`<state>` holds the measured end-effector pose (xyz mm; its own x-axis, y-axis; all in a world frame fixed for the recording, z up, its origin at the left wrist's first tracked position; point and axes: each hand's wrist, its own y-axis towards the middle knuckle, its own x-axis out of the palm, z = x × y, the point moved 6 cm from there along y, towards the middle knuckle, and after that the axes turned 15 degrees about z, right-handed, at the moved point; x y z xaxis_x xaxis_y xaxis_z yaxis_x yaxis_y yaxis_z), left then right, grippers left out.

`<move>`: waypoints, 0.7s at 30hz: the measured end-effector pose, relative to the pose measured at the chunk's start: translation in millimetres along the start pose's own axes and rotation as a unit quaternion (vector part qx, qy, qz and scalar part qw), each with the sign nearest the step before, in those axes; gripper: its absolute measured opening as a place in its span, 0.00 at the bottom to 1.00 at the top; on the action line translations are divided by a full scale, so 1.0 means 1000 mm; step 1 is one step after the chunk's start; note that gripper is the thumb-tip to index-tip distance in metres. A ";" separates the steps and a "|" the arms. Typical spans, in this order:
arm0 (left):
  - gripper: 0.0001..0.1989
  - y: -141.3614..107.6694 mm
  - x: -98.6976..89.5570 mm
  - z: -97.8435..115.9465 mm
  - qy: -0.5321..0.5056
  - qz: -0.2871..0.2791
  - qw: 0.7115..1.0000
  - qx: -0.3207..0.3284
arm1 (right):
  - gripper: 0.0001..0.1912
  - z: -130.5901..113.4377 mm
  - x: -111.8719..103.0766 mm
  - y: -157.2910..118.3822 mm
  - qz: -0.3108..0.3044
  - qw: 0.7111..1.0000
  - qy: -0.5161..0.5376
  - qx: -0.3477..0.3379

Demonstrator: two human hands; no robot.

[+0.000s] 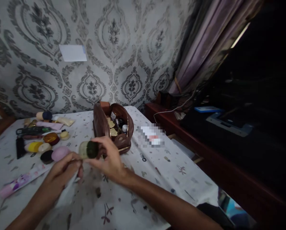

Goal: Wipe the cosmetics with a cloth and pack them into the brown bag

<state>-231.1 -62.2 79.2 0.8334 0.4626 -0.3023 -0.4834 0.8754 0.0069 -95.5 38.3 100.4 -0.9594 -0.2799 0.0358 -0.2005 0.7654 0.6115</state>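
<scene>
My right hand [109,159] grips a small jar [88,149] with a dark green lid and a pale body, held sideways above the table. Close beside it, my left hand [67,169] is closed around a white cloth or tissue [67,193] that hangs below the fingers. Just behind the hands stands an open brown bag [101,127], its zip apart, with gold-coloured round items and small bottles inside. Left of the jar, a pink round item [60,153] and a black round item [47,157] lie near my left hand.
Cosmetics, including a yellow-capped item [34,147], an amber jar [51,138] and a pink floral tube [25,180], lie at the left on the patterned tablecloth [181,185]. A dark red desk [217,159] borders the right side. A patterned wall rises behind.
</scene>
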 end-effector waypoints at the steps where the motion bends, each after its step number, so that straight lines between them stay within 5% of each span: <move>1: 0.16 0.004 0.012 0.009 0.009 -0.025 0.999 0.025 | 0.24 -0.001 -0.012 0.004 0.011 1.000 -0.010 0.012; 6: 0.13 0.008 0.054 0.053 0.111 -0.057 0.978 0.167 | 0.25 -0.004 -0.058 0.018 0.020 0.997 -0.035 0.066; 11: 0.16 0.017 0.083 0.060 0.221 -0.044 0.933 0.281 | 0.24 -0.007 -0.089 0.026 0.060 0.994 -0.034 0.087; 16: 0.25 0.028 0.100 0.053 0.390 -0.020 0.873 0.292 | 0.25 -0.007 -0.107 0.040 0.094 0.992 -0.032 0.083; 21: 0.26 0.027 0.102 0.059 0.405 -0.014 0.863 0.303 | 0.24 -0.013 -0.116 0.052 0.114 0.989 -0.048 0.086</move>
<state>-143.0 16.8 105.1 0.2641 0.4054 -0.8752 -0.0335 0.9107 0.4118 7.9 102.9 138.3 -0.9964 -0.0382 0.0763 0.0005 0.8919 0.4521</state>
